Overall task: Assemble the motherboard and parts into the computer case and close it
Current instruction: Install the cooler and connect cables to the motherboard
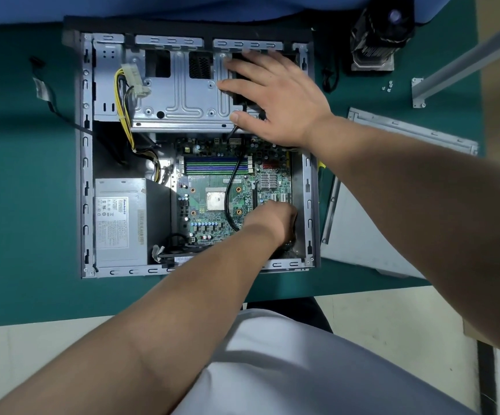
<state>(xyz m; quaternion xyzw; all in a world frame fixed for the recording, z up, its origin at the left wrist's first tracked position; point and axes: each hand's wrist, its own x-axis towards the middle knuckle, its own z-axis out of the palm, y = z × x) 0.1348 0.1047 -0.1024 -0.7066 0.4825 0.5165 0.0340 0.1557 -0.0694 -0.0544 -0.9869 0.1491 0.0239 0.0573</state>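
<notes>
Head view: the computer case (84,163) is laid open on its side on the table, giving access from above. The motherboard (212,202) is seated inside it. The right hand (275,97), fingers spread flat, is pressed on the drive cage (179,97), probably to steady the case. The left hand (272,220) is curled at the board's right edge; whether anything is grasped cannot be told.
</notes>
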